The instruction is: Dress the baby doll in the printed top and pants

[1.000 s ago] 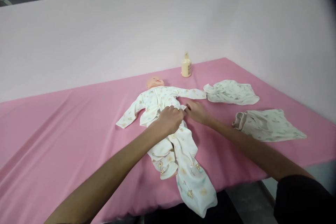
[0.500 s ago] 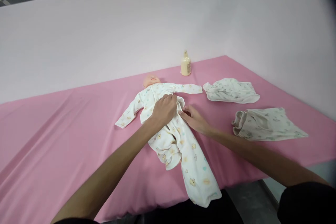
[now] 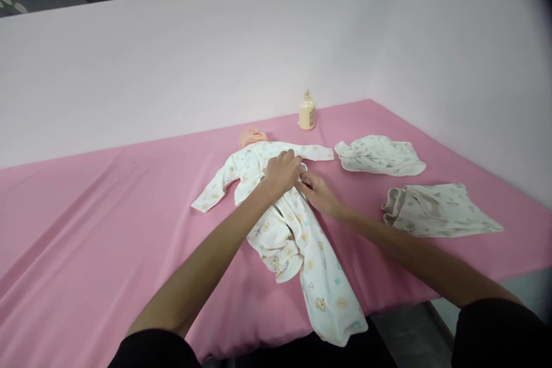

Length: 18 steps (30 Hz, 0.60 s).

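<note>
A baby doll [image 3: 253,136] lies on its back, head toward the wall, wearing a white long-sleeved baby top [image 3: 245,162] with a small bear print. White printed baby pants [image 3: 321,276] cover its lower body; one leg stretches long toward the table's front edge and the other is bunched up. My left hand [image 3: 283,172] is closed at the waist of the pants, over the doll's belly. Close beside it, my right hand [image 3: 317,191] pinches the waistband at the right side. The fingertips of my left hand are partly hidden.
A pump bottle [image 3: 307,112] of pale yellow liquid stands at the back by the wall. Two folded white printed garments lie on the right: a farther cloth [image 3: 382,155] and a nearer cloth [image 3: 442,211]. A pink sheet [image 3: 107,241] with wrinkles covers the table.
My left hand has shifted slightly right and up along the waistband, closer to my right hand. My right hand keeps its pinch. The camera view has tilted and moved a little.
</note>
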{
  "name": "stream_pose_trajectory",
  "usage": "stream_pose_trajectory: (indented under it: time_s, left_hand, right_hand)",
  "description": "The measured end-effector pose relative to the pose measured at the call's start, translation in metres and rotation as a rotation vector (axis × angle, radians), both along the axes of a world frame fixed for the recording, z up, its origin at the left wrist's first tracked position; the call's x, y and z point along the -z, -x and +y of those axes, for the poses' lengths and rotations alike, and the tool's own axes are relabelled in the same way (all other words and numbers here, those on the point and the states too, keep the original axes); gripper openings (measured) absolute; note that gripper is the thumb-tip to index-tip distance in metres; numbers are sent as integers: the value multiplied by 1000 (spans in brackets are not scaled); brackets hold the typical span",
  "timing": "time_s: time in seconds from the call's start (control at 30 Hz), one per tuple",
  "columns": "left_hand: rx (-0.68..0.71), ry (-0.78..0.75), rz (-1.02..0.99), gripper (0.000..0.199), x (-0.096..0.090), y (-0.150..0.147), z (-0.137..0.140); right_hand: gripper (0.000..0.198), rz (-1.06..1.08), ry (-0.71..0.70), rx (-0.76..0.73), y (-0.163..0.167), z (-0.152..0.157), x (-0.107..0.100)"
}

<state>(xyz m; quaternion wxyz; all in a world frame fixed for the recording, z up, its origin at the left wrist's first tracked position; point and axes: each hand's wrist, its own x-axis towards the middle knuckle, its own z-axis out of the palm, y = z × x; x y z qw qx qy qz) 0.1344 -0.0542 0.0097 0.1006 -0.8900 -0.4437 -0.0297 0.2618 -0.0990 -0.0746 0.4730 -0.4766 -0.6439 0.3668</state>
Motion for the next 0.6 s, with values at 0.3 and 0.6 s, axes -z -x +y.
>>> stream_pose_trajectory:
  time_s: [0.3, 0.6]
  left_hand:
    - [175, -172, -41, 24, 10, 10, -27]
    - [136, -63, -312, 25, 10, 39, -33]
  right_hand:
    - [9, -114, -147, 209, 9, 8, 2]
    - [16, -228, -156, 347, 25, -1, 6]
